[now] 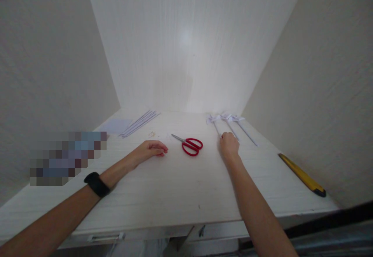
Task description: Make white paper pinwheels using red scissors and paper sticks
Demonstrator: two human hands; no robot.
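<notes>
My right hand [229, 145] is closed around the lower stick of a white paper pinwheel [216, 126], whose head lies toward the back of the table. Just right of it lie two more paper pinwheels, a middle pinwheel [232, 126] and an outer pinwheel [248, 133]. My left hand [151, 149] rests on the tabletop, fingers loosely curved and thumb apart, with nothing visible in it. Between my hands, red-handled scissors [192, 147] lie with the blades pointing back left. A few tiny pale pieces [152, 134] are scattered behind my left hand.
Several thin white paper sticks [140, 124] lie at the back left beside white paper sheets [115, 125]. A yellow utility knife [303, 174] lies along the right edge of the white table [180, 195]. Walls enclose the back and sides. The far left patch is pixelated.
</notes>
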